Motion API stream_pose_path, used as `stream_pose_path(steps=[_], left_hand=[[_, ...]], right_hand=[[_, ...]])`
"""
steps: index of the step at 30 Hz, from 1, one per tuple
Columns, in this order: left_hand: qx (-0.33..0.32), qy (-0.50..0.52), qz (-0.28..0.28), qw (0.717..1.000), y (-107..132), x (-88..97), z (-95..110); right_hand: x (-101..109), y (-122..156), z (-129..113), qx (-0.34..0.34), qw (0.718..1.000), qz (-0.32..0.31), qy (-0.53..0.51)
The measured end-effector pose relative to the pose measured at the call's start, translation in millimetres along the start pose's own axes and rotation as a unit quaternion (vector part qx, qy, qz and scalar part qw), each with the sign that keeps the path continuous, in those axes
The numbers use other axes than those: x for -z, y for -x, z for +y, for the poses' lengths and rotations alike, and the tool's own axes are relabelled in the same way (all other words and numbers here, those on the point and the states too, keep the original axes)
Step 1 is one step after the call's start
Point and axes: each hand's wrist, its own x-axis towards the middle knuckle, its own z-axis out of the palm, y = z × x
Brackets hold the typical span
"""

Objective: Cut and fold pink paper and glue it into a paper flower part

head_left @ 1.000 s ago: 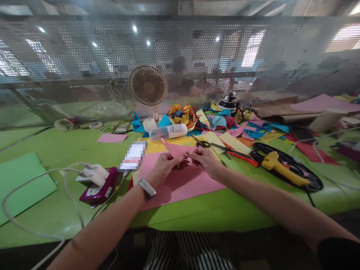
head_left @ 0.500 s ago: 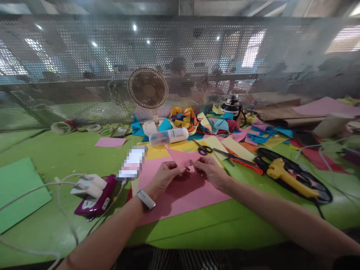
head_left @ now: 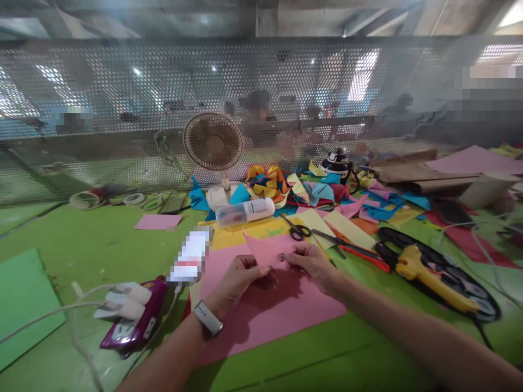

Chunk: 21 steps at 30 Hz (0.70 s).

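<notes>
Pink sheet (head_left: 286,310) lying nearest, on green table (head_left: 318,356). Above it, left hand (head_left: 244,275) pinching small pink paper (head_left: 261,247) near lower edge, right hand (head_left: 311,265) pinching right side. Uneven tugging possibly creasing or tearing it (looking thin). Black-handled scissors (head_left: 300,233) lying just beyond; forward-drifting knuckles perhaps knocking them. Bottle (head_left: 245,211) lying farther, desk fan (head_left: 214,142) standing behind.

No legible text, bottle label (head_left: 258,208) blurred, phone screen (head_left: 190,256) pixelated
</notes>
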Motion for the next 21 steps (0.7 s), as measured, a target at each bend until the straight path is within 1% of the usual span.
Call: stream_pose_path(steps=[7, 9, 10, 13, 15, 17, 21], left_hand=[[0.006, -0.011, -0.006, 1.0, 2.7, 8.9, 12.0], [0.012, -0.016, -0.02, 1.0, 3.7, 8.5, 12.7], [0.022, -0.02, -0.036, 0.999, 4.1, 7.6, 12.1], [0.064, -0.032, -0.087, 0.994, 4.1, 3.3, 9.0], [0.074, -0.035, -0.092, 0.992, 3.6, 0.8, 7.4], [0.069, -0.031, -0.085, 0.994, 3.2, -0.4, 7.2], [0.072, -0.028, -0.097, 0.992, 3.3, 0.4, 8.2]], right_hand=[[23.2, -13.4, -12.5, 0.003, 1.0, 0.02, -0.014], [26.6, -14.8, -17.0, -0.008, 1.0, 0.014, -0.021], [26.4, -14.2, -18.5, -0.019, 1.0, -0.003, -0.014], [20.0, -8.1, -19.7, -0.064, 0.992, -0.093, 0.049], [14.3, -3.0, -17.9, -0.082, 0.984, -0.137, 0.083], [10.7, 0.4, -15.2, -0.088, 0.98, -0.154, 0.09], [10.7, 0.9, -9.7, -0.087, 0.975, -0.172, 0.108]])
